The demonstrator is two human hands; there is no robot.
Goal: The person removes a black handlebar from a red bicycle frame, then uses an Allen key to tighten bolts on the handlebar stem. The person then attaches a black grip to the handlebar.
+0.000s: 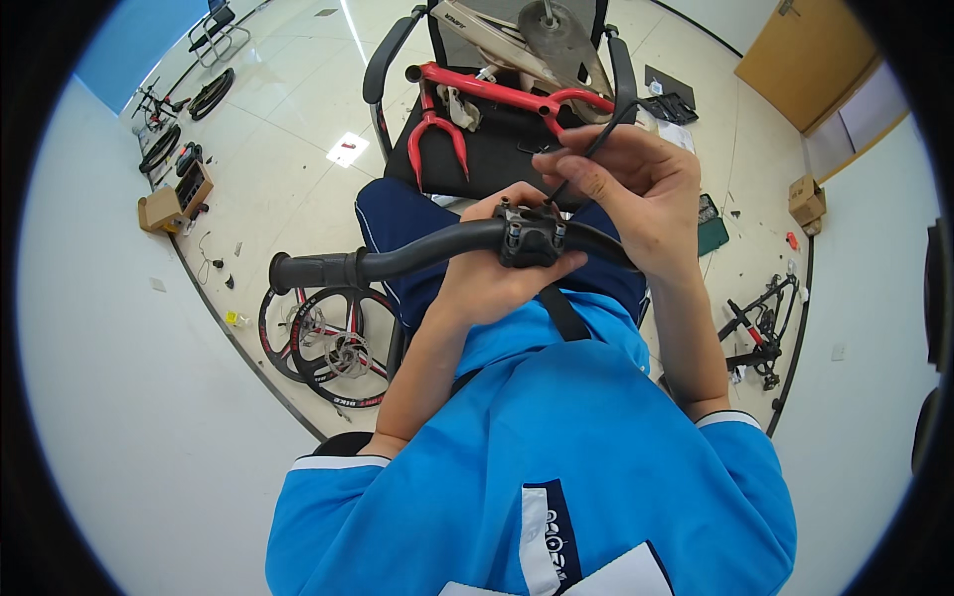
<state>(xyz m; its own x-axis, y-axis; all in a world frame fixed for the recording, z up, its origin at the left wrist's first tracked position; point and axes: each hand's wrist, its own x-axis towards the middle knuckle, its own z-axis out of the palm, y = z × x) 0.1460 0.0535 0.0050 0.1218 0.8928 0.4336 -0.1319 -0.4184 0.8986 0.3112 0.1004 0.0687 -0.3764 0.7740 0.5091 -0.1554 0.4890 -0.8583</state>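
A black bicycle handlebar (pixel 427 248) lies across my lap, with a rubber grip on its left end. My left hand (pixel 497 283) is wrapped round the black stem clamp (pixel 534 238) at the bar's middle, and several bolts show on the clamp's face. Above and to the right of it, my right hand (pixel 636 189) pinches a thin black hex key (pixel 599 141) between thumb and fingers. The key slants down to the far side of the clamp; whether its tip sits in a bolt is hard to see. My right forearm hides the bar's right end.
A black chair (pixel 437 159) facing me carries a red bicycle frame and fork (pixel 487 91) and a chain guard (pixel 566 45). Wheels (pixel 343 348) lean at lower left, a cardboard box (pixel 174 204) stands beyond. On the right are a black frame (pixel 763 333) and a green case (pixel 712 233).
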